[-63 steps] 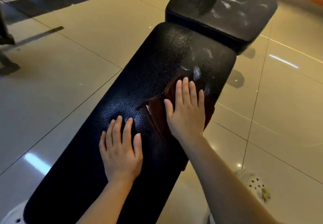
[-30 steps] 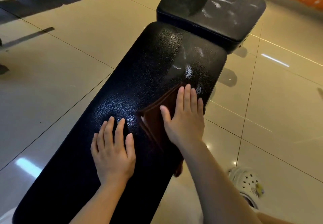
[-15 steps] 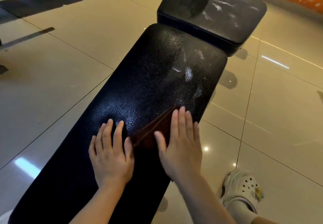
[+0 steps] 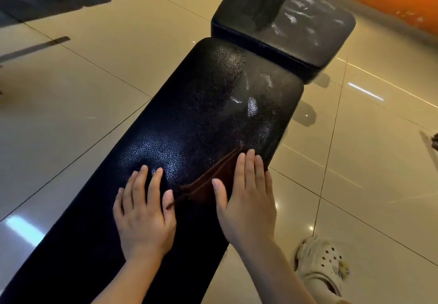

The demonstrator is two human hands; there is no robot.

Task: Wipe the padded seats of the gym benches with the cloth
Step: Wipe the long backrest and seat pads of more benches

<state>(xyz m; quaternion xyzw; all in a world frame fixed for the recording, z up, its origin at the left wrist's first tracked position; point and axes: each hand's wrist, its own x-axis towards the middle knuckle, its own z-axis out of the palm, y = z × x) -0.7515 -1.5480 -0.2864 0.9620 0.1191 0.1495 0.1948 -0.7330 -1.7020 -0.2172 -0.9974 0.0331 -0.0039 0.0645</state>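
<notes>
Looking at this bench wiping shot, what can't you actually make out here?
- Cloth: mostly hidden under the right hand, head view.
- Long pad: near end cut off by the bottom edge.
- Bench frame: hidden beneath the pads.
- Shoe: blurred, partly cut off.

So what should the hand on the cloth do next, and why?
Probably slide the right hand, flat on the brown cloth, sideways towards the left hand. The cloth sits at the long pad's right edge, and the stretch under the left hand looks unwiped.
</notes>
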